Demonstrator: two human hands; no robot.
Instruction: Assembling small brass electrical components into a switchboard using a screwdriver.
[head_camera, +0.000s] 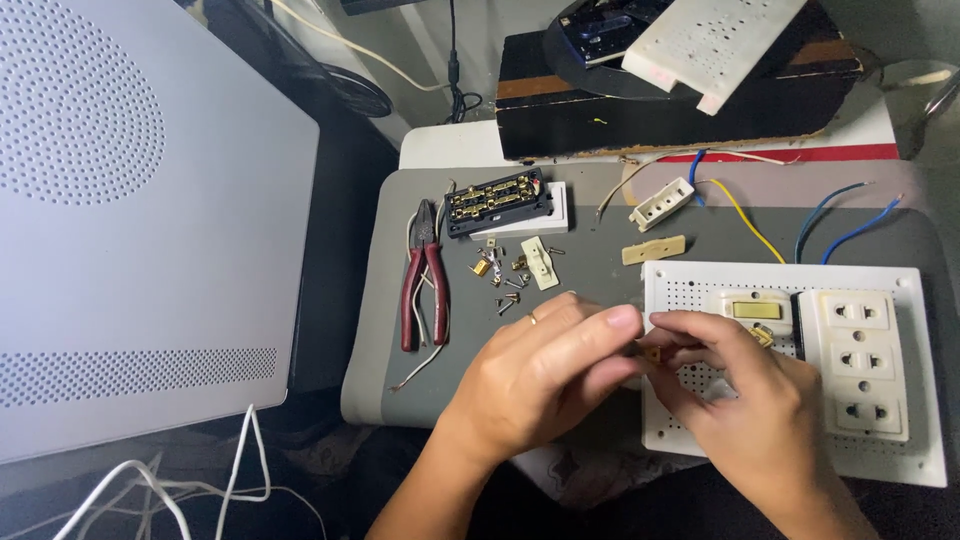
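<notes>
Grey mat (600, 270) over a white table (450, 145), lit from above. Big perforated white panel (140, 220) at left, dark gap beside it. White cables (180, 490) trailing low left. Black box (680, 100) at the back edge, black cord (453, 60) hanging behind. Floor not visible.

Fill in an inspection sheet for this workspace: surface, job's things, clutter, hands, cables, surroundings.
Surface: grey mat.
Job's things: small brass part pinched between both hands; white perforated board with a triple socket.
Clutter: red-handled pliers, black terminal block, loose screws, two cream covers.
Hands: left hand and right hand meet over the board's edge.
Cables: blue and yellow wires behind the board.
Surroundings: perforated grey panel left, dark box behind.
</notes>
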